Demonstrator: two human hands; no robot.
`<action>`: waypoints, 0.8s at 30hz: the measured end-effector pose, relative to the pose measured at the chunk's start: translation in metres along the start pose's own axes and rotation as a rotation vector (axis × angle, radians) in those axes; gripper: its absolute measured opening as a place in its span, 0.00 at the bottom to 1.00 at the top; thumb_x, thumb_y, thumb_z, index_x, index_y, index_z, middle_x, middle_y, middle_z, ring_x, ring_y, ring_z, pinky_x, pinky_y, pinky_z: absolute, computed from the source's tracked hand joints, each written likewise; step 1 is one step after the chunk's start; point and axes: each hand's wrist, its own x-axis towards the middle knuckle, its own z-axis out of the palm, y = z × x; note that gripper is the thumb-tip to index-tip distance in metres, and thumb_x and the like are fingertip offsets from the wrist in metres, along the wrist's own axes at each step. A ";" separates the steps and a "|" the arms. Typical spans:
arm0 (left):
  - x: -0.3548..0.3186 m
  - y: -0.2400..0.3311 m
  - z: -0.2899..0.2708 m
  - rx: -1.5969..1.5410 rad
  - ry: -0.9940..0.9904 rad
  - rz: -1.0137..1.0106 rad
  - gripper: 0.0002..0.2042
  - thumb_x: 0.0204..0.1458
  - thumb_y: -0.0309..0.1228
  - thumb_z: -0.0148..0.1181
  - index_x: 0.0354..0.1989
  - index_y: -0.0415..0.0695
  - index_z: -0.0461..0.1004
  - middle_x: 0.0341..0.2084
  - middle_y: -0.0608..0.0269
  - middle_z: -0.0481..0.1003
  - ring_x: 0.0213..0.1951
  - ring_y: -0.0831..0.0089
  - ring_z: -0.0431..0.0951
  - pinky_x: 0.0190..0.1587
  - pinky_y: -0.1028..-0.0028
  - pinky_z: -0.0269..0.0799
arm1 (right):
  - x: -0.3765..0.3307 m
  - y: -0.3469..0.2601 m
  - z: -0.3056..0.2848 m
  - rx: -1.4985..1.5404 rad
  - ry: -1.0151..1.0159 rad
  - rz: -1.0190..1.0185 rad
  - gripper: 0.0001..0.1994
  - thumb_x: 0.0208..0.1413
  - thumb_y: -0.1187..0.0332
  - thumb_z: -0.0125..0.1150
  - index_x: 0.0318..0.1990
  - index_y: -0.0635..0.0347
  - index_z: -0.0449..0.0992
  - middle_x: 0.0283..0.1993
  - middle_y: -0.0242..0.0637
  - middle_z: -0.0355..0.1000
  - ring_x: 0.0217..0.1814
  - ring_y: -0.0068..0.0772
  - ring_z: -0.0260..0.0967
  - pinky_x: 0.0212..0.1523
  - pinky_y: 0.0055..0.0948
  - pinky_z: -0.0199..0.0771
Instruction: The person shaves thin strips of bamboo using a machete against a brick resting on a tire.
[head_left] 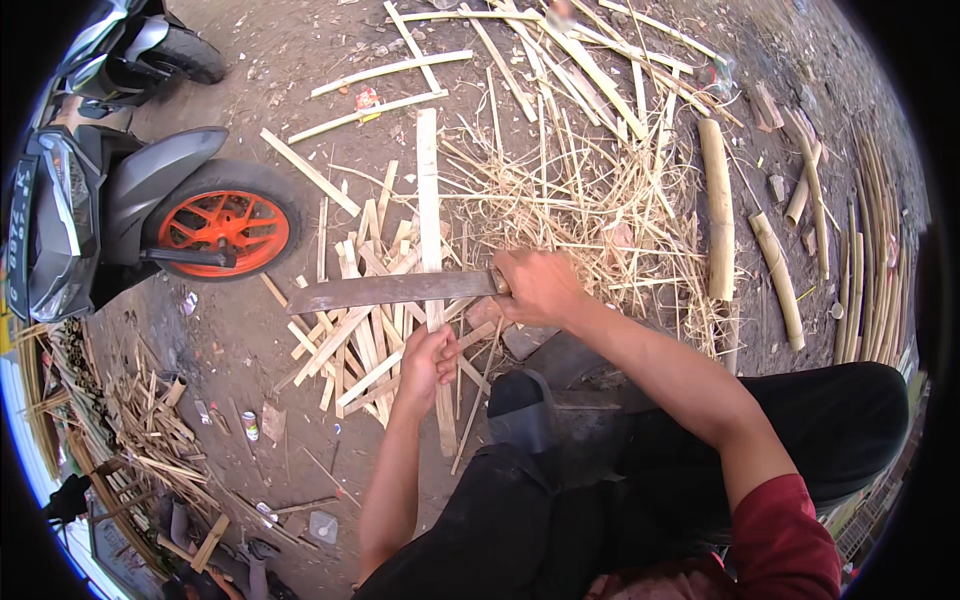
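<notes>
My right hand (pixel 541 287) is closed round the short handle of a machete (pixel 385 290). Its long, dull metal blade points left and lies crosswise over a pale bamboo strip (pixel 429 190). My left hand (pixel 430 358) grips that strip just below the blade, thumb uppermost. The strip runs away from me, its far end beyond the blade and its near end below my left hand. Under and behind the blade lies a loose heap of cut bamboo pieces (pixel 350 340). Whether the blade's edge has bitten into the strip I cannot tell.
Tangled bamboo shavings (pixel 600 220) cover the ground ahead, with long split strips (pixel 590 60) beyond. Bamboo poles (pixel 717 210) lie at the right. A motorbike with an orange wheel (pixel 225 220) stands at the left. My dark-shod foot (pixel 520 410) is close to my hands.
</notes>
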 end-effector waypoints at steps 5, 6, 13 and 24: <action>-0.010 -0.008 0.006 0.473 0.165 0.261 0.06 0.56 0.29 0.60 0.32 0.40 0.73 0.19 0.67 0.70 0.20 0.79 0.68 0.25 0.75 0.64 | -0.002 -0.022 -0.001 -0.071 -0.134 -0.053 0.15 0.45 0.61 0.64 0.35 0.63 0.72 0.24 0.48 0.75 0.27 0.54 0.77 0.29 0.50 0.77; -0.008 -0.013 0.000 0.616 0.224 0.336 0.07 0.55 0.29 0.62 0.36 0.37 0.75 0.23 0.61 0.74 0.22 0.74 0.71 0.28 0.72 0.68 | -0.002 -0.024 0.001 -0.094 -0.126 -0.071 0.13 0.45 0.62 0.63 0.33 0.63 0.71 0.23 0.47 0.75 0.26 0.53 0.77 0.29 0.49 0.77; -0.034 -0.013 0.017 0.854 0.378 0.614 0.12 0.57 0.33 0.60 0.38 0.33 0.77 0.26 0.49 0.79 0.28 0.66 0.78 0.35 0.66 0.72 | 0.017 0.031 -0.002 -0.338 0.072 -0.438 0.04 0.41 0.70 0.56 0.24 0.59 0.68 0.20 0.42 0.71 0.19 0.44 0.73 0.23 0.49 0.73; -0.107 -0.063 -0.039 0.740 0.367 -0.031 0.26 0.63 0.45 0.53 0.19 0.36 0.69 0.11 0.63 0.65 0.18 0.73 0.66 0.24 0.66 0.62 | 0.027 0.181 -0.080 -0.308 0.027 0.545 0.15 0.56 0.61 0.58 0.41 0.66 0.76 0.37 0.56 0.78 0.40 0.54 0.79 0.42 0.48 0.79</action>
